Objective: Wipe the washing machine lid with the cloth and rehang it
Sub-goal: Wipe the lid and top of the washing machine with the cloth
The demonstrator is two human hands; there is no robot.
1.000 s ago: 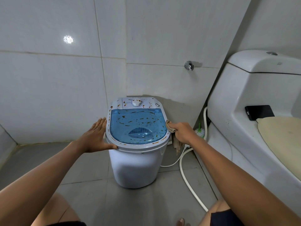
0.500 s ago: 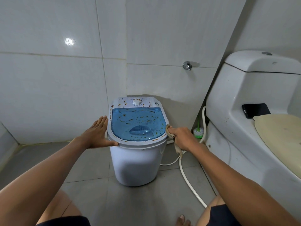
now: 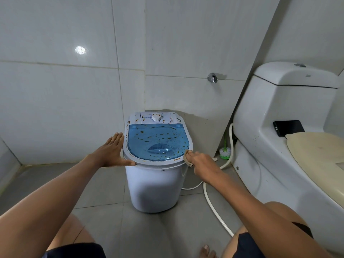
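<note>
Head view. Washing machine point(image 3: 155, 185): small, white, standing on the grey floor tiles against the far wall. Lid point(image 3: 158, 143): blue, translucent, shut, flecked with brown spots. Control dial point(image 3: 156, 117): on the far panel. Left hand point(image 3: 111, 151): grip released, fingers flat against the machine's left rim. Right hand point(image 3: 200, 162): grip clenched on the cloth point(image 3: 187, 158), a tan wad pressed to the lid's near right edge. Toilet point(image 3: 283, 146): right. Black phone point(image 3: 288, 128): on the toilet. White hose point(image 3: 216, 207): on the floor between machine and toilet.
</note>
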